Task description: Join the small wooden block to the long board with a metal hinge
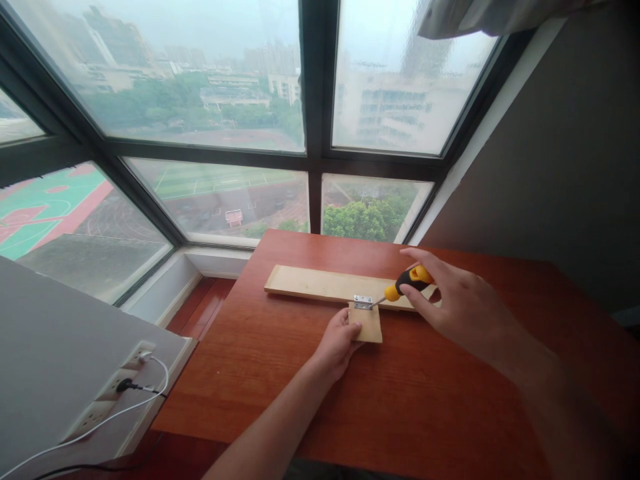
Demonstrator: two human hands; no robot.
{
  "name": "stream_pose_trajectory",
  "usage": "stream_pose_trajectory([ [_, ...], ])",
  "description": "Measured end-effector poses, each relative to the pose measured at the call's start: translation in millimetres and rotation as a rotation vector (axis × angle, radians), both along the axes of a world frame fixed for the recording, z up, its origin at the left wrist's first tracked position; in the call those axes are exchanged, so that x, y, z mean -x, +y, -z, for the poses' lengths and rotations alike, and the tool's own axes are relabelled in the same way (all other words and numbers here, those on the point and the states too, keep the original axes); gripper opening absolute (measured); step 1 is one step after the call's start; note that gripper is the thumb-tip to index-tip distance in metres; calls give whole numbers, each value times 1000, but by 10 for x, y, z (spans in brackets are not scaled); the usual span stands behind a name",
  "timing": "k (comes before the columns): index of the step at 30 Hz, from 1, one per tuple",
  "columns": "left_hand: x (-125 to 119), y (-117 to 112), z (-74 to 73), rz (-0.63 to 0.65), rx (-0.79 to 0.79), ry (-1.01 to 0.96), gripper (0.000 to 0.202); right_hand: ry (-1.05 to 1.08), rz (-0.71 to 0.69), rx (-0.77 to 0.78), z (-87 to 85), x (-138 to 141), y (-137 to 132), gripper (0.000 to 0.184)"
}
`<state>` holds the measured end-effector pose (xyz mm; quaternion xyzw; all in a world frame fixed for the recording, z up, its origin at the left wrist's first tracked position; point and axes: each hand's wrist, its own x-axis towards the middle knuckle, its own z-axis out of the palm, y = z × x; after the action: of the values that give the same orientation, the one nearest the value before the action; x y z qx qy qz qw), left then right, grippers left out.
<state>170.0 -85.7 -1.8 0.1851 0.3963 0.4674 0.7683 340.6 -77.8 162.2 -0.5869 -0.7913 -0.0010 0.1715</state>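
My left hand [341, 341] grips a small pale wooden board [369, 328] by its left side, thumb on top. A silver metal hinge [363, 302] lies at the far edge of that board. My right hand [457, 303] is closed round a yellow and black screwdriver [404, 283], its thumb and fingers on the handle. The shaft slants down to the left, with its tip at the right end of the hinge. Behind them a long pale wooden plank [315, 283] lies across the table; whether the hinge touches it I cannot tell.
The reddish-brown wooden table [240, 373] stands against large windows with dark frames [315, 120]. At the lower left, a low wall carries sockets [113, 385] with a white cable [100, 421] and a black plug [125, 385]. A grey wall [560, 153] rises on the right.
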Motion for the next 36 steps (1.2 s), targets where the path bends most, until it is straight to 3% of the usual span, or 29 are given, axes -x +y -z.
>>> stream_pose_trajectory([
  [4, 0, -13, -39, -8, 3, -6, 34, -222, 158, -169, 48, 39, 15, 48],
  [8, -2, -16, -65, -3, 10, 10, 34, -244, 199, -169, 46, 48, 11, 50],
  [14, 0, -5, -49, -4, 22, 27, 35, 84, -75, 13, 0, -7, -3, 43],
  [16, 0, -5, -44, -6, 21, 25, 36, 101, -102, 23, 10, -9, 0, 43],
  [23, -1, -15, -42, -13, 8, 17, 37, -222, 245, -180, 68, 38, 22, 47],
  [29, -1, -13, -37, -12, -2, 17, 36, 65, -14, -3, 31, -24, 25, 52],
  [36, 7, -18, -60, -3, -6, -2, 35, -196, 204, -204, 93, 14, 43, 50],
])
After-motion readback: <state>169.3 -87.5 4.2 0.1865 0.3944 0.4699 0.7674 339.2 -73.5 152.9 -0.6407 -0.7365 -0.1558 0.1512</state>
